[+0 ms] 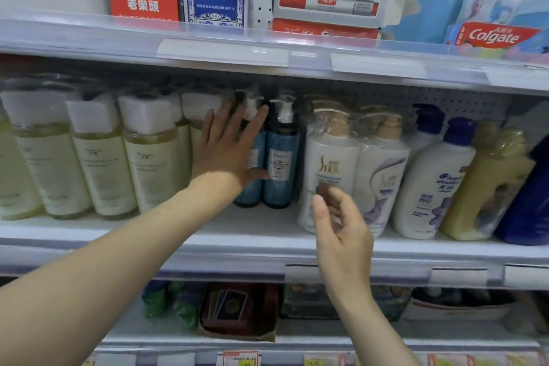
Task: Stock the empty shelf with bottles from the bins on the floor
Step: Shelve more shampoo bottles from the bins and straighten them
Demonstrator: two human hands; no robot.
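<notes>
Left hand [227,151]: bare; no glove, ring or watch
Left forearm [118,246]: bare along its whole visible length; no sleeve in view
Right hand [341,232]: bare; short unpainted thumbnail
Right forearm [383,333]: bare; unsleeved

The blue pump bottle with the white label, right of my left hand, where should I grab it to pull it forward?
Grip the blue pump bottle around its straight body, coming from the front. It stands upright, its front face is open, and the pump top is narrow. The Sleek bottle crowds its right side.
</notes>
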